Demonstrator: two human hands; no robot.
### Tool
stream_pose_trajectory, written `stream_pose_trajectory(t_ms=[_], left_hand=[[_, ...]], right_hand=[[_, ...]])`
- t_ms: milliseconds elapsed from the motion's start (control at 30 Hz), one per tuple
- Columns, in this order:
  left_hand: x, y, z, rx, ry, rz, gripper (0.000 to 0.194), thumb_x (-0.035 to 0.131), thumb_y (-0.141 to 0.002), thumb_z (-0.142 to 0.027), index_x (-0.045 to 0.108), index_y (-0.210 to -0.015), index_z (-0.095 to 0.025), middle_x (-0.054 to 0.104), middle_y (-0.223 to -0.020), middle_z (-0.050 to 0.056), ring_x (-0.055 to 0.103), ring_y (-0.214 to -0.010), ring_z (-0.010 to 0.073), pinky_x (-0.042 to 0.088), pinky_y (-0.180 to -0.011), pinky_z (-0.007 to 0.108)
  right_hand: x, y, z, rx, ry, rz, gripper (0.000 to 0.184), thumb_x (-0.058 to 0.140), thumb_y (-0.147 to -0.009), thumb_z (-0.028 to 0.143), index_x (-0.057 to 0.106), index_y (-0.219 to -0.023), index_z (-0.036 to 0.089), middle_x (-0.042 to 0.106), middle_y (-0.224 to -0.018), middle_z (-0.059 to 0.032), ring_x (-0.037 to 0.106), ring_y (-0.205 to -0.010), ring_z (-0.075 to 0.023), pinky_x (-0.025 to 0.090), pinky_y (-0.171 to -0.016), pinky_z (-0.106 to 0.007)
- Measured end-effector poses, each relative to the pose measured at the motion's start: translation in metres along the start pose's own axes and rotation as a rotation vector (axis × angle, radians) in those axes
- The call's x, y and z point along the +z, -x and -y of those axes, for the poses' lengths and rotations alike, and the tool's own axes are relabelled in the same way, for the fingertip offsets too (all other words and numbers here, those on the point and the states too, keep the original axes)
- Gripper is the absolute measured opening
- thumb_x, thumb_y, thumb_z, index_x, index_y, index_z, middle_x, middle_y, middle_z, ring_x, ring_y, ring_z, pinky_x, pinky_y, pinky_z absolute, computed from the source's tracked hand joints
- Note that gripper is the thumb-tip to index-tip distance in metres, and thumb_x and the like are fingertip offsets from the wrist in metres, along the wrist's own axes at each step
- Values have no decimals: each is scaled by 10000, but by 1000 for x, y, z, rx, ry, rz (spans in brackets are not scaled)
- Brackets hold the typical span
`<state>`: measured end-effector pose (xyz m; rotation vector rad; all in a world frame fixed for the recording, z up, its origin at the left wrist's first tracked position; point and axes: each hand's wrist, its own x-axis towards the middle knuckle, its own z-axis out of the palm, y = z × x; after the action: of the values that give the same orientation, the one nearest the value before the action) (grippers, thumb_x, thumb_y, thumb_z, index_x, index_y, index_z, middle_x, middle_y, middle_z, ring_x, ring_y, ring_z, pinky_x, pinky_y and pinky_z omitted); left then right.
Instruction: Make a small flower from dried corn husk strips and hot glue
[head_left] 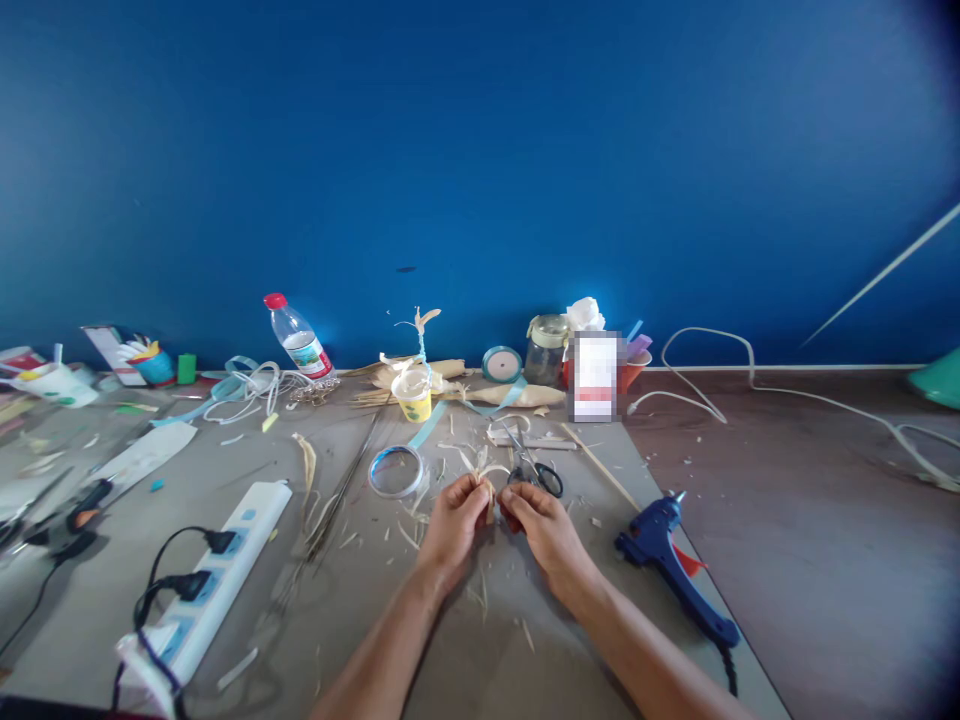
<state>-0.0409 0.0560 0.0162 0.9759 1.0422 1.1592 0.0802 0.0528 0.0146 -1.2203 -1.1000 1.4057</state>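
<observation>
My left hand (457, 515) is closed in a pinch on a small bunch of pale dried corn husk (481, 468), whose thin strips fan out above the fingers. Close beside it on the right, my right hand (541, 520) has its fingertips pressed together; what they hold, if anything, is too small to make out. Just beyond the right fingers lie black-handled scissors (549, 479). A roll of tape (396, 471) rests left of my hands. Husk scraps are scattered on the table (375, 620) around and below the hands.
A blue glue gun (675, 565) lies by the right table edge, and a white power strip (225, 570) with black plugs at left. Behind stand a yellow cup (412, 395) with a wrapped stem, a tilted bottle (304, 345), a jar (547, 355) and dried husks (525, 396).
</observation>
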Motion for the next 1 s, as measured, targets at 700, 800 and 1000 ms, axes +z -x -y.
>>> stream_pose_trajectory(t_ms=[700,800,1000], left_hand=[[1,1,-4,91,-390,-74,274,553,-742,-379,455,-588,-174,361,-546,-50,319,-532,94,248,-497,217],[2,1,-4,85,-377,-64,280,549,-743,-390,463,-585,-175,381,-547,-47,336,-537,98,265,-508,218],[1,0,-3,31,-326,-32,287,510,-773,-395,446,-596,-178,359,-532,-56,312,-512,91,259,-502,222]], right_hand=[[-7,-2,6,-107,267,-51,258,560,-717,405,532,-626,166,448,-549,36,384,-528,-105,307,-500,-222],[-6,-2,6,-108,291,-86,226,546,-718,363,522,-596,174,446,-534,34,389,-525,-111,314,-498,-224],[-7,-2,6,-84,210,-62,269,522,-734,399,510,-587,173,419,-505,43,361,-496,-100,292,-480,-223]])
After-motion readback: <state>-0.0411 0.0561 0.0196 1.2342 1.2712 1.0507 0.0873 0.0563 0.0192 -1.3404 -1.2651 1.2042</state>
